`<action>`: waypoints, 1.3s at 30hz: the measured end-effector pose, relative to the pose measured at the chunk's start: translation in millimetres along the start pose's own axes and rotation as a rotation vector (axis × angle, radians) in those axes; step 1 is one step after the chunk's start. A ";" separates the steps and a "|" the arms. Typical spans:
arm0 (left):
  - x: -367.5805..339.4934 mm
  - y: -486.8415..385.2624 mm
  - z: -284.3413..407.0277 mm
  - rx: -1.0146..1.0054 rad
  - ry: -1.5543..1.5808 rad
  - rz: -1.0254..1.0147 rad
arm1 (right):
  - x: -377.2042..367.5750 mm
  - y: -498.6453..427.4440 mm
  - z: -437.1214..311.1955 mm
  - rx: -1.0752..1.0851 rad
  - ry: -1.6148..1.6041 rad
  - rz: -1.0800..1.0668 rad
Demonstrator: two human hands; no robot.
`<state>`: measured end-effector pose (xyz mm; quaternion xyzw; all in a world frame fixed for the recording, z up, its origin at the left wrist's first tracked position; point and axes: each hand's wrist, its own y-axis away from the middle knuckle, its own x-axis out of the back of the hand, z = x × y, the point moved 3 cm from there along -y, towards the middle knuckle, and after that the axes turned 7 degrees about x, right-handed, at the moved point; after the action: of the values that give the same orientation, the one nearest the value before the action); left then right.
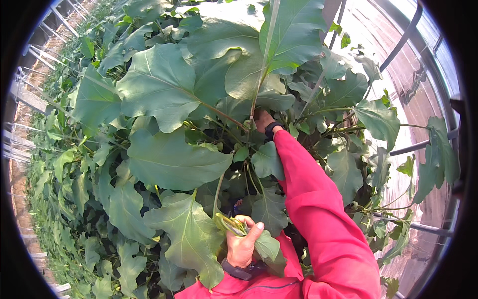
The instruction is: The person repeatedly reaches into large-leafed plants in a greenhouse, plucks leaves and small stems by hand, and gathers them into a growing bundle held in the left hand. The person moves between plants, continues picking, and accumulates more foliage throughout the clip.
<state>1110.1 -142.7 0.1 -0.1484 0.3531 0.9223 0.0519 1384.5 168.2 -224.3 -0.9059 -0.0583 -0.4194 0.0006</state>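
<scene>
My left hand (241,246) is closed around a bunch of picked leaves (233,226), their stem ends pointing up and left, with a loose leaf hanging at its right. A dark band circles that wrist. My right hand (263,120) reaches in among the stems of a broad-leaved plant, beside an upright stem (253,106); leaves hide its fingers, so its hold cannot be told. It wears a dark wristband too. Large lobed leaves, like those of eggplant, surround both hands, one big leaf (179,160) lying left of the right forearm.
A taut pale string (269,41) runs up from the plant's stem. Dense rows of plants fill the left side. Metal greenhouse pipes (410,147) and clear plastic sheeting (418,93) stand at the right, with several leafy shoots reaching toward them.
</scene>
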 end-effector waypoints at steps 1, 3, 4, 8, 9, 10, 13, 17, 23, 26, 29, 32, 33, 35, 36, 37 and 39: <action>2.5 3.3 0.8 0.010 -0.028 -0.007 | -9.1 -10.6 9.0 -0.056 0.041 -0.021; 3.3 4.9 3.1 -0.022 -0.082 -0.022 | -26.5 -20.8 20.6 -0.139 0.107 -0.108; 3.4 5.4 3.9 0.008 -0.052 -0.028 | -30.4 -20.3 25.7 -0.291 0.022 -0.169; -7.8 3.6 11.3 0.008 0.026 -0.104 | 17.0 31.1 -12.6 -0.083 -0.048 -0.011; -12.4 0.8 13.5 0.023 0.063 -0.109 | 42.1 60.5 -28.4 -0.145 -0.164 0.127; -17.8 -2.2 16.1 0.008 0.118 -0.137 | 63.0 94.5 -49.0 -0.219 -0.401 0.220; -36.7 -14.6 22.4 -0.056 0.140 -0.149 | 114.8 227.2 -143.7 0.046 -0.715 0.555; -67.7 -18.9 12.2 0.021 0.146 -0.263 | 107.5 341.2 -254.3 0.174 -0.826 0.495; -136.0 26.2 -27.1 0.300 0.146 -0.784 | 106.5 431.3 -246.7 -0.053 -0.440 0.840; -169.6 63.5 -47.8 0.150 -0.169 -1.017 | 116.5 482.3 -245.8 -0.234 -0.213 1.070; -197.9 96.4 -72.3 -0.146 -0.705 -1.192 | 129.1 531.3 -247.8 -0.360 -0.031 1.297; -212.4 107.5 -80.2 -0.306 -1.007 -1.299 | 157.0 596.8 -236.9 -0.533 0.080 1.399; -213.0 108.4 -82.0 -0.231 -0.972 -1.306 | 174.4 626.9 -231.5 -0.597 0.167 1.514; -207.0 106.0 -80.5 -0.086 -0.878 -1.237 | 220.5 686.5 -217.5 -0.681 0.375 1.852; -203.0 103.3 -79.9 -0.044 -0.882 -1.204 | 247.1 711.0 -215.2 -0.637 0.585 1.932; -198.5 99.9 -79.8 -0.001 -0.884 -1.169 | 272.6 730.6 -210.2 -0.539 0.717 2.021; -191.0 91.9 -78.8 -0.029 -0.923 -1.105 | 322.6 757.5 -186.7 -0.419 0.988 2.023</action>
<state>1291.9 -262.0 62.2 0.0987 0.1563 0.7346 0.6528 1530.0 -559.6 178.1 -0.2564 0.7748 -0.5385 0.2095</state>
